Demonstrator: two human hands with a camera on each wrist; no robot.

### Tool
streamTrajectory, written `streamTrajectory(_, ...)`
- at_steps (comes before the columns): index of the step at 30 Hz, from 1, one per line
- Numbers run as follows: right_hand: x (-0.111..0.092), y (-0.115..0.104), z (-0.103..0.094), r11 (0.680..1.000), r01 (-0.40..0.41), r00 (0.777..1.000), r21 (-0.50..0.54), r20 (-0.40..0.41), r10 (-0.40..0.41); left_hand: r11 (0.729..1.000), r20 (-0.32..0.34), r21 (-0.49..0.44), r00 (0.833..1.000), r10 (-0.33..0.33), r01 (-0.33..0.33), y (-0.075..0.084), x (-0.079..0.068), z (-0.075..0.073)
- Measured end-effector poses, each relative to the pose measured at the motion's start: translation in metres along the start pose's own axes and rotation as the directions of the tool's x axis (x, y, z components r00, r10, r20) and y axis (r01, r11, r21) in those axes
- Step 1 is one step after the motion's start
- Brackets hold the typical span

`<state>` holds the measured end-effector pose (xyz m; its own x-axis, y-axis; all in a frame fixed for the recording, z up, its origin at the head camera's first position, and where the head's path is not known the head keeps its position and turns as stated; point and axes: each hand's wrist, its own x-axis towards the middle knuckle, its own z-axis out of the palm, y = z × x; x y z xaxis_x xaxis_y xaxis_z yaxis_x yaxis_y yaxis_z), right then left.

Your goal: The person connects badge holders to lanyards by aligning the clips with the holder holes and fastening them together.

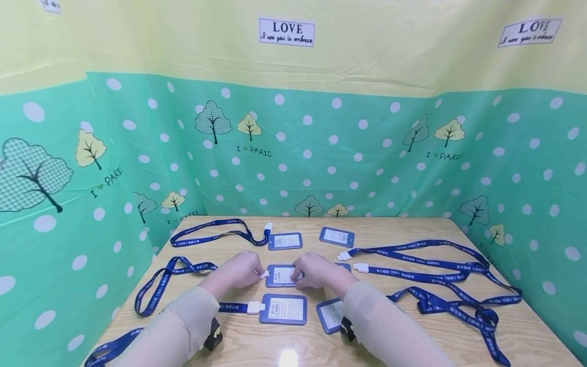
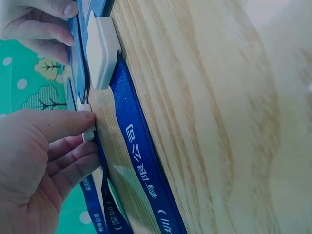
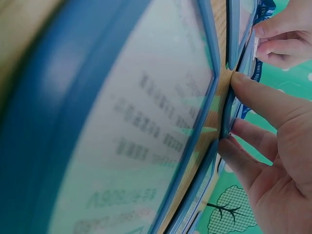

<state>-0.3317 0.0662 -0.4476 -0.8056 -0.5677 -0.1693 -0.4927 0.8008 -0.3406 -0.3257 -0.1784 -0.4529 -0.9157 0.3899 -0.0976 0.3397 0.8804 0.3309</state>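
Observation:
A blue ID card holder with a white card lies in the middle of the table. At its left end my left hand pinches the white buckle of a blue printed lanyard between thumb and fingers. My right hand grips the holder's right end, thumb on the near edge and fingers on the far one. Just nearer to me, another card holder joins a lanyard through its white buckle. Behind, a third holder lies beside a looped lanyard.
On the right are a card holder at the back, one partly behind my right hand, and a tilted one by my right wrist. Several blue lanyards spread over the table's right side. A patterned curtain hangs behind the table.

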Motion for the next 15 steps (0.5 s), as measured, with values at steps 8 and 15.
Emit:
streamTrajectory(8, -0.0011, -0.0006, -0.0006, 1.000, -0.011, 1.000, 0.018, 0.002, 0.011, 0.998, -0.014, 0.030, 0.999, 0.048, -0.048, -0.0005, 0.0005, 0.0011)
streamTrajectory(15, -0.0006, 0.0002, -0.0002, 1.000, -0.010, 1.000, 0.023, 0.005, 0.010, 0.997, -0.012, 0.040, 0.997, 0.072, -0.072, 0.0012, -0.0007, 0.0006)
